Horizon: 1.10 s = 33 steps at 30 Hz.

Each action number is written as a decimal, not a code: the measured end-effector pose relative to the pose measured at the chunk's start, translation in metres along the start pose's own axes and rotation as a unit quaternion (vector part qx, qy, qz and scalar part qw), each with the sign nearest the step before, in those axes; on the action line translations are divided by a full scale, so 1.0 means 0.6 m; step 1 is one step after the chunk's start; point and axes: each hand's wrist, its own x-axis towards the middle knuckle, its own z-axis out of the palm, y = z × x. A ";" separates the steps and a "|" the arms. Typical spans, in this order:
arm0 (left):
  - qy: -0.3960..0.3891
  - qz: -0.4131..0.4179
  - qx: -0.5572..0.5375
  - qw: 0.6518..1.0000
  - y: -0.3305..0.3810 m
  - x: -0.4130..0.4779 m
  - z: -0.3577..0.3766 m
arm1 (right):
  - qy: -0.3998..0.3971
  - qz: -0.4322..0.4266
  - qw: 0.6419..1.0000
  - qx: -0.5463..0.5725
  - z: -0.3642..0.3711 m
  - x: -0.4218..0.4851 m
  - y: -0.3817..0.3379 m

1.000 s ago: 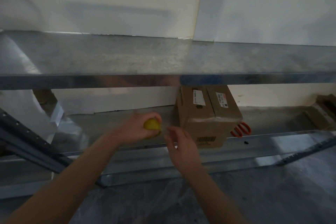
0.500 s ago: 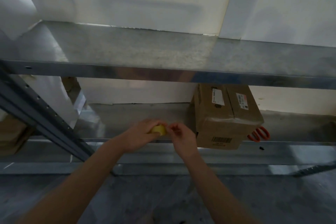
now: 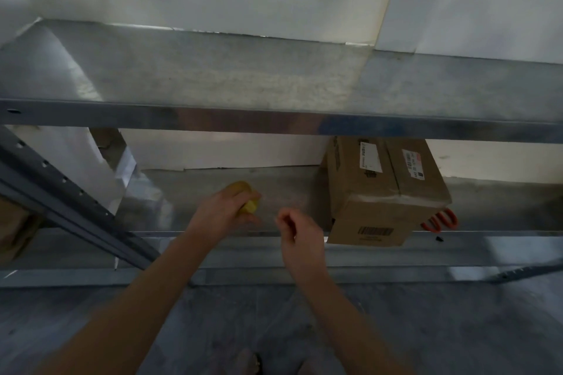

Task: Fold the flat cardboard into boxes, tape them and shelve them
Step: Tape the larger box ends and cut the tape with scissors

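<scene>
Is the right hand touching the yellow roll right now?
Apart. Head view: the left hand grips the yellow roll; the right hand sits beside it, with shelf surface visible between them.

A storeroom, by the looks: bare galvanised metal shelving (image 3: 274, 119), a labelled cardboard box (image 3: 384, 192), grey concrete floor (image 3: 441, 329)
</scene>
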 end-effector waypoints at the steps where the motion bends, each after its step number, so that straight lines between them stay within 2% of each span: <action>1: 0.002 0.002 0.009 1.000 -0.004 0.006 0.002 | -0.003 0.006 1.000 0.000 0.004 0.009 0.001; 5: -0.019 -0.025 -0.005 0.999 -0.030 0.014 0.022 | -0.031 0.054 0.998 -0.020 0.017 0.043 0.023; 9: -0.090 -0.071 -0.029 0.993 -0.055 0.002 0.069 | -0.098 0.134 0.979 -0.117 0.025 0.067 0.068; 14: -0.100 -0.097 -0.066 0.988 -0.073 0.017 0.120 | -0.114 0.257 0.955 -0.091 0.067 0.084 0.112; 16: -0.090 -0.085 -0.039 0.992 -0.079 0.024 0.136 | -0.119 0.296 0.943 -0.096 0.078 0.092 0.130; 20: -0.095 -0.105 0.090 0.986 -0.082 0.042 0.149 | -0.127 0.319 0.928 -0.143 0.094 0.107 0.153; 23: -0.133 -0.083 0.125 0.980 -0.098 0.047 0.168 | -0.121 0.297 0.921 -0.223 0.105 0.108 0.164; 26: -0.178 -0.075 0.135 0.972 -0.106 0.045 0.171 | -0.097 0.256 0.930 -0.245 0.110 0.101 0.173; 29: -0.202 -0.075 0.135 0.967 -0.100 0.042 0.152 | -0.142 0.169 0.922 -0.317 0.109 0.092 0.171; 31: -0.186 -0.060 0.174 0.965 -0.083 0.037 0.131 | -0.158 0.103 0.923 -0.336 0.096 0.079 0.152; 33: -0.140 -0.037 0.184 0.972 -0.052 0.030 0.104 | -0.135 0.015 0.924 -0.357 0.065 0.063 0.120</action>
